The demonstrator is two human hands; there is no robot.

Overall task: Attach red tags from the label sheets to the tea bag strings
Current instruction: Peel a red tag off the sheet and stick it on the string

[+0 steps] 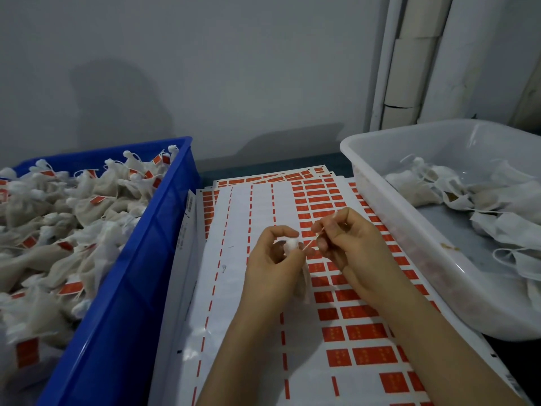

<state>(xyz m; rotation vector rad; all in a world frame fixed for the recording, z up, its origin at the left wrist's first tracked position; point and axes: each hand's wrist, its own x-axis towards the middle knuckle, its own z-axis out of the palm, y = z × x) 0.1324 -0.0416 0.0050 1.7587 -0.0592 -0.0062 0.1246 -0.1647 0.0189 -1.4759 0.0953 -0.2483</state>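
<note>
My left hand (270,263) grips a small white tea bag (292,245) over the middle of the label sheet (231,288). My right hand (348,247) pinches a red tag (312,240) seen edge-on, held just right of the bag's gathered top. The two hands almost touch. The string itself is too thin to make out. The sheet is white with rows of red tags (363,332) left on its right half and bare backing with thin red strips on its left half.
A blue crate (140,259) at the left is heaped with tea bags carrying red tags. A translucent white tub (389,206) at the right holds untagged tea bags. More label sheets lie stacked under the top one. A grey wall stands close behind.
</note>
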